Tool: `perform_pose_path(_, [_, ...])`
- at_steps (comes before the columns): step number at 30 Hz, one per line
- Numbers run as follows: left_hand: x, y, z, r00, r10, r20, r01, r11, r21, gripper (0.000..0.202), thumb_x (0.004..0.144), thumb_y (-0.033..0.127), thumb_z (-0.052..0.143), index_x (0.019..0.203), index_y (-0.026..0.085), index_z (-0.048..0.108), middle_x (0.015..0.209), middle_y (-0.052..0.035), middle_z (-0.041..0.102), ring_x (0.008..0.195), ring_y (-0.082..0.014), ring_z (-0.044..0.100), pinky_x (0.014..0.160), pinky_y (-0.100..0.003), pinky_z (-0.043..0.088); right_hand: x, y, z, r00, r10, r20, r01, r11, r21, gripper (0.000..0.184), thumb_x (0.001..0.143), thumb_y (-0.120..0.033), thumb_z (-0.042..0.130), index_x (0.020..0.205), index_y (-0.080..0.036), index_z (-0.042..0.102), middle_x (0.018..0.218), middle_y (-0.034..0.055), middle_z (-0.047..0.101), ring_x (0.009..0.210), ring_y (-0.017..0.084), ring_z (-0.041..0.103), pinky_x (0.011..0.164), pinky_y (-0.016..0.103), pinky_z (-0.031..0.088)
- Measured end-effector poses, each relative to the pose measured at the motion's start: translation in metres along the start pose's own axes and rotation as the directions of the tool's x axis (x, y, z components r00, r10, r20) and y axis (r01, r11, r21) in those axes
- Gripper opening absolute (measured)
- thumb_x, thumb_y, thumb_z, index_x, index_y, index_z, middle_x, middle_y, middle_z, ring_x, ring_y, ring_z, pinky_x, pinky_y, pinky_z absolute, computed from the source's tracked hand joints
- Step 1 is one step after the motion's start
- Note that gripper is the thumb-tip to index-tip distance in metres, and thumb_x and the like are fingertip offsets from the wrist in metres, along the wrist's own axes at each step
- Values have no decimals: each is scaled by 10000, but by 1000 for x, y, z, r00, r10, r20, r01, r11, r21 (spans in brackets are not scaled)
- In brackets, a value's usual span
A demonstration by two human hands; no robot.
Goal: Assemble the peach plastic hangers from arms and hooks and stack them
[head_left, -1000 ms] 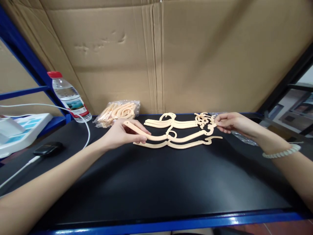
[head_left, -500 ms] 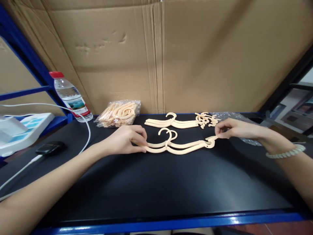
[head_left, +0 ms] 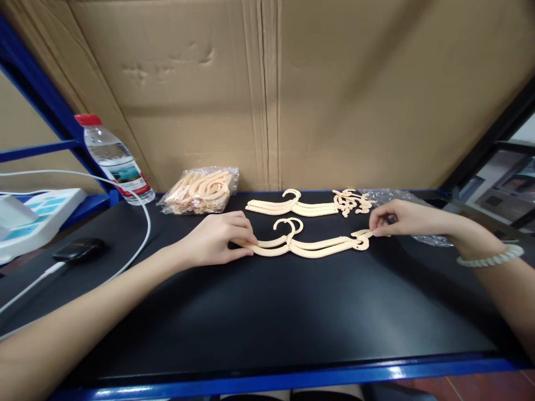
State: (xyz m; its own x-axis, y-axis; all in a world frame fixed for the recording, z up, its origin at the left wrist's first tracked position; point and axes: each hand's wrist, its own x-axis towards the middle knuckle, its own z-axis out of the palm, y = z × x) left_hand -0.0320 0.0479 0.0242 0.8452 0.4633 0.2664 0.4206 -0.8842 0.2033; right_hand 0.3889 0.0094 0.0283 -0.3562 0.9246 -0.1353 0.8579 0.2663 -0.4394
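Observation:
Two cream hangers point(head_left: 320, 252) lie nearly together on the black tabletop point(head_left: 292, 312), their hooks crossing at the middle. My left hand point(head_left: 221, 239) is closed on their left ends, thumb in front and fingers behind. At the right ends, my right hand point(head_left: 397, 218) pinches a small cream hook piece point(head_left: 363, 241), which touches the hanger tips. Whether it is joined to one or both hangers I cannot tell. Behind them rests a stack of similar hangers point(head_left: 313, 209), and beside that stack a small pile of loose hook pieces point(head_left: 351, 201).
A clear bag of cream hanger parts point(head_left: 200, 190) sits at the back left near a red-capped water bottle point(head_left: 117, 161). A white power strip point(head_left: 37, 223), a black device point(head_left: 79, 250) and a white cable point(head_left: 146, 228) are on the left. Crumpled plastic point(head_left: 401, 199) lies behind my right hand.
The two hangers have come closer together, with their hooks now overlapping more. The hook piece has shifted slightly at their right ends. Both hands keep their grip, and the view has moved a little.

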Motion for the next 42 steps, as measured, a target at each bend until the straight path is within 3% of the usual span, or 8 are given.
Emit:
perform_pose_path(8, [0,9,2,998,68,2,-68,984,163,225,835,227,601,1027,232,719,970,-48,690,905,-208,608,785,-285,471,2,1,1,987,-26,-159,16,998,-59,309,747,-472,674,857,-183,687,851,74,694,732,202,604,651,322,466])
perform_pose_path(16, [2,17,11,995,98,16,-99,983,152,259,883,269,582,1122,201,656,1125,-63,671,1043,-221,591,921,-341,454,0,-9,6,982,-179,-64,172,980,-99,445,806,-489,643,1134,-190,660,1063,96,652,873,238,600,740,367,480])
perform_pose_path(21, [2,15,16,996,82,35,-86,988,125,237,919,264,555,1128,200,646,1121,-61,689,1053,-217,606,916,-335,455,3,-7,10,980,-188,-56,185,981,-67,379,834,-464,607,1071,-180,687,1046,100,673,934,250,625,815,388,495])
perform_pose_path(27, [2,12,19,998,54,23,-56,994,99,218,937,255,543,1118,199,651,1086,-63,698,998,-204,633,866,-310,468,7,-5,13,971,-210,-115,199,975,-99,332,857,-468,565,971,-193,714,975,82,702,895,243,646,801,378,501])
perform_pose_path(42, [2,18,26,994,106,-13,-105,994,40,222,958,241,511,1128,202,648,1068,-57,702,983,-196,625,864,-310,464,14,-1,15,950,-262,-168,224,951,-213,291,894,-380,481,949,-195,699,981,96,704,926,251,643,846,414,495])
